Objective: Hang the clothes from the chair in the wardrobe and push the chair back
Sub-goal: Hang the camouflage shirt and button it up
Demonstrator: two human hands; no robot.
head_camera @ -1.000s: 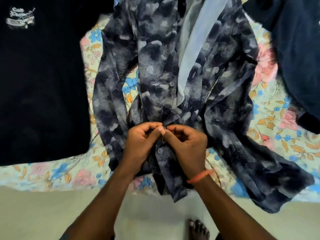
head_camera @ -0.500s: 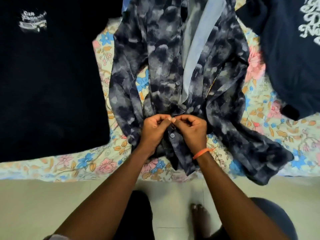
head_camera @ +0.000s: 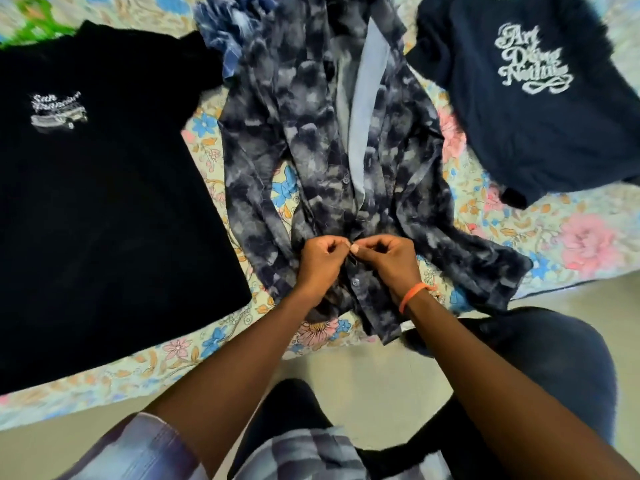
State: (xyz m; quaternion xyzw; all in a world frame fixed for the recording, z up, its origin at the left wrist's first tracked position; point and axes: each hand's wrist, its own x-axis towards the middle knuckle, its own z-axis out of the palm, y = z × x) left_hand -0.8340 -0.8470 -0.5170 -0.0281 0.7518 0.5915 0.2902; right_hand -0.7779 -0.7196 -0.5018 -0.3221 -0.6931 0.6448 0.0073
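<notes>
Both hands (head_camera: 353,259) still pinch the shirt (head_camera: 311,133) placket (view wider).

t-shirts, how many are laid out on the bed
2. A black t-shirt lies left of the patterned button shirt; a navy t-shirt lies to its right. Blue fabric bunched at the top may hide more.
</notes>
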